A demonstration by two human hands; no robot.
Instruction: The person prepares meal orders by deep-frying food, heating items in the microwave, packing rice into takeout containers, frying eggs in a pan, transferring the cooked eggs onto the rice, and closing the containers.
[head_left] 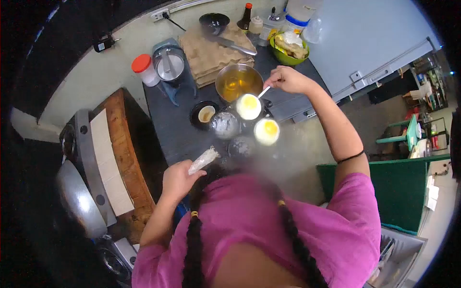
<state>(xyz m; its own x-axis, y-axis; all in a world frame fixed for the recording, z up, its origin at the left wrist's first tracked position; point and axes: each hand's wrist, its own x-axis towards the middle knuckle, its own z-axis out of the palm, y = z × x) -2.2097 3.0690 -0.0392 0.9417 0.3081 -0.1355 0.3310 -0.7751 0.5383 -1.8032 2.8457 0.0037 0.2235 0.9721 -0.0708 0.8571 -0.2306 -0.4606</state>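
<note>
A dark pan with several round wells (241,148) sits in front of me. One fried egg (267,132) lies in its right well, and another egg (248,106) shows in the far well. My right hand (285,79) pinches a thin white stick-like utensil (264,91), its lower end at the far egg's edge. Closed around a whitish, plastic-wrapped handle (204,162), my left hand (177,180) is at the pan's near left; whether the handle joins the pan is unclear. The left well (224,125) looks wet and holds no egg. Steam blurs the near side.
Behind the pan stands a metal bowl of yellow liquid (239,79). A small cup in a black dish (206,114) sits left. Brown paper (211,53) bears a knife (235,45). A green bowl (288,58) and red-lidded jar (145,69) stand farther back.
</note>
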